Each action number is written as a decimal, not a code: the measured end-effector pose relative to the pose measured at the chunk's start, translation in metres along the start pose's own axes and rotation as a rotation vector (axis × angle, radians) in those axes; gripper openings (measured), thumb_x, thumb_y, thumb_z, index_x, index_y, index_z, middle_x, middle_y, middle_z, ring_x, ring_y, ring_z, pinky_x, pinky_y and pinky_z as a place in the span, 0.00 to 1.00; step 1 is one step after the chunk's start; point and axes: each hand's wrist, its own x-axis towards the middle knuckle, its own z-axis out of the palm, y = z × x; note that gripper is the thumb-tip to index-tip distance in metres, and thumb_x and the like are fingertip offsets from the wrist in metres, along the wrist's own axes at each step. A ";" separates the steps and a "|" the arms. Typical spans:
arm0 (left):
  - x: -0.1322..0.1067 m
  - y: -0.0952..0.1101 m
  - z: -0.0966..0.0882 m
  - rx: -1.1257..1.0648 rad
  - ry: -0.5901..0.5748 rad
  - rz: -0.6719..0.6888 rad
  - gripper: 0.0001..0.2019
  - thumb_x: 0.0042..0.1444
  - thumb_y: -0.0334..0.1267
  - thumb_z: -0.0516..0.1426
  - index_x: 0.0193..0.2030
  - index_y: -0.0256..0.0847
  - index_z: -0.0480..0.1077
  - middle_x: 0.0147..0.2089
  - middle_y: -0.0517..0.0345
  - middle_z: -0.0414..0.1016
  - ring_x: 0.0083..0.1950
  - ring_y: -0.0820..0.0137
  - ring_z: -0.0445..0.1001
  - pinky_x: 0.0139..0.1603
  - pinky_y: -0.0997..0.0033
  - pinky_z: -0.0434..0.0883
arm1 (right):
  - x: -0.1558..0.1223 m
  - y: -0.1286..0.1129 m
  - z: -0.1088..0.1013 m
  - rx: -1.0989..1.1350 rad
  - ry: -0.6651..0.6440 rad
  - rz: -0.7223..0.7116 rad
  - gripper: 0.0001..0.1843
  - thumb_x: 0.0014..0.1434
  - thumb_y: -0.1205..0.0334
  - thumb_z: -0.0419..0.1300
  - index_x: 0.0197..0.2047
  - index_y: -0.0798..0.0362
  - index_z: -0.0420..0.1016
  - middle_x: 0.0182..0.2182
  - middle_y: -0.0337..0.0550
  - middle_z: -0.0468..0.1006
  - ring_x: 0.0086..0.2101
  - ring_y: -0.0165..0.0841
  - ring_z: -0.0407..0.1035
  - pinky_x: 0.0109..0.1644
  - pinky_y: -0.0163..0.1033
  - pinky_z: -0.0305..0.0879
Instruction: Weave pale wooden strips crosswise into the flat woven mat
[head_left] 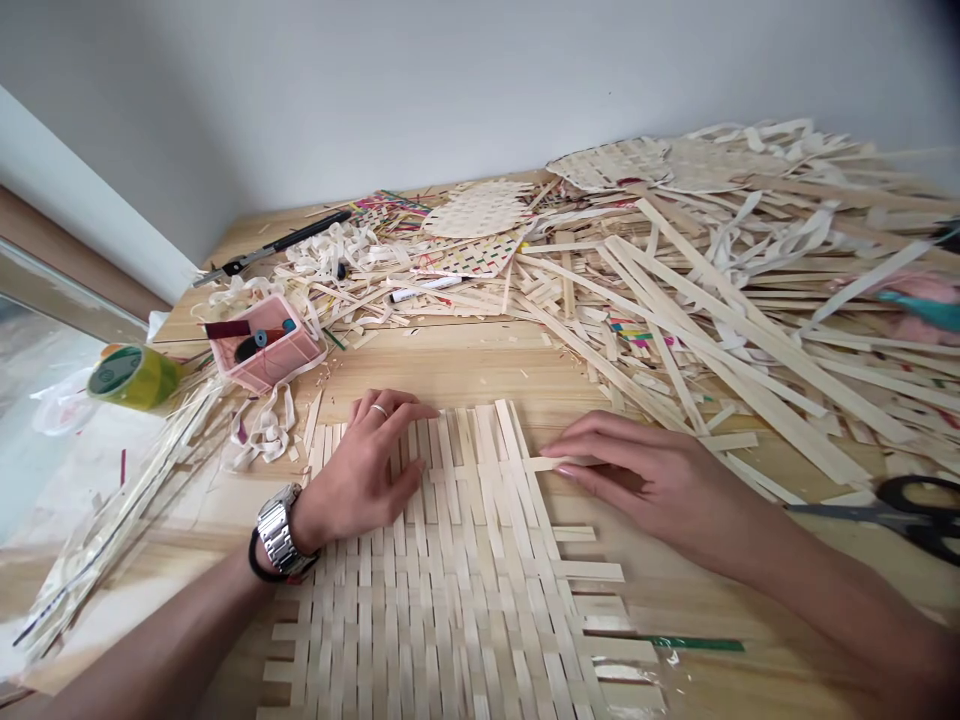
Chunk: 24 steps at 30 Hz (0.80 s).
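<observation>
A woven mat of pale flat wooden strips (450,590) lies before me, with strip ends sticking out on both sides. My right hand (637,470) pinches the end of a crosswise strip (541,464) between thumb and fingers at the mat's upper right edge. That strip runs left among the upright strips. My left hand (375,460) rests on the mat's upper left, thumb and fingers apart, bent over the upright strips; its fingertips are partly hidden. A ring and a wristwatch (278,535) are on that side.
Loose strips (720,330) are heaped at the back and right. Scissors (900,515) lie at the far right. On the left are a pink basket (281,350), a yellow tape roll (135,377) and a strip bundle (135,510). A utility knife (277,245) and marker (427,288) lie behind.
</observation>
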 end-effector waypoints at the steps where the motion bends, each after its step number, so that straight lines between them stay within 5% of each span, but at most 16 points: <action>1: 0.000 0.000 0.000 -0.004 -0.003 0.001 0.25 0.62 0.31 0.59 0.66 0.44 0.67 0.62 0.45 0.73 0.65 0.49 0.70 0.70 0.39 0.62 | 0.000 0.000 0.000 0.000 0.009 -0.010 0.11 0.74 0.60 0.60 0.49 0.45 0.86 0.43 0.46 0.86 0.41 0.37 0.82 0.45 0.43 0.81; 24: 0.001 -0.007 -0.001 -0.184 0.070 0.078 0.18 0.64 0.24 0.55 0.58 0.43 0.71 0.58 0.49 0.74 0.63 0.58 0.72 0.67 0.52 0.69 | 0.002 0.003 -0.003 -0.037 0.087 0.064 0.11 0.74 0.56 0.59 0.47 0.44 0.85 0.42 0.46 0.87 0.39 0.39 0.82 0.46 0.46 0.81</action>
